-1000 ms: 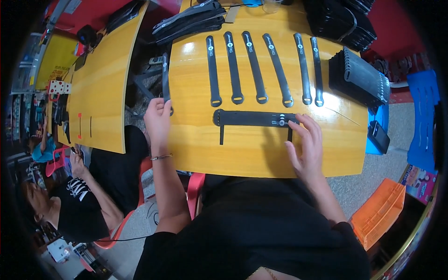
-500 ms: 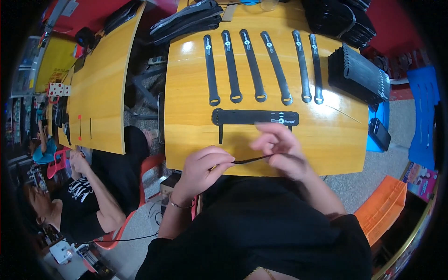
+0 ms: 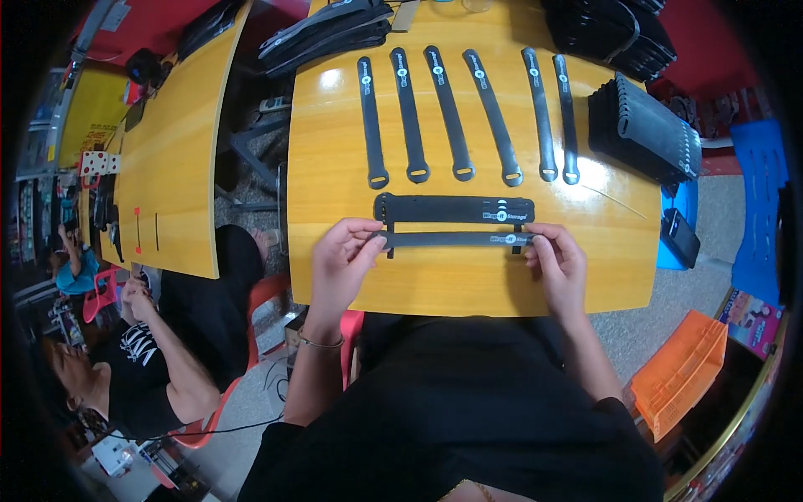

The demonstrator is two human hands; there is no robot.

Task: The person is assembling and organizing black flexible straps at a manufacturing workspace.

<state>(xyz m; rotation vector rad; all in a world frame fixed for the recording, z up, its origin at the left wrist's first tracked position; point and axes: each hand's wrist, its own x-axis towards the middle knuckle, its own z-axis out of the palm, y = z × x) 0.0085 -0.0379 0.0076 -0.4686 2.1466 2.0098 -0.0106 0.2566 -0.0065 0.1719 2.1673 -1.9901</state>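
A black strap (image 3: 443, 239) with white print near its right end is stretched level between my hands. My left hand (image 3: 344, 251) pinches its left end, and my right hand (image 3: 555, 258) pinches the right end. Just beyond it lies a wider black stack of straps (image 3: 435, 208) with a printed right end. Two thin dark strips (image 3: 391, 252) stick out from under that stack toward me, and the held strap crosses over them. Farther off, several single black straps (image 3: 454, 115) lie side by side, their slotted ends toward me.
On the yellow table (image 3: 335, 125), a big pile of black straps (image 3: 640, 134) stands at the right, with dark bundles (image 3: 326, 33) at the far edge. A thin stick (image 3: 615, 202) lies near that pile. An orange crate (image 3: 677, 376) is at lower right; a seated person (image 3: 150, 360) is at left.
My hands have spread apart and moved slightly forward, drawing the strap out straight with its printed face showing. My right hand has gone right, my left slightly left.
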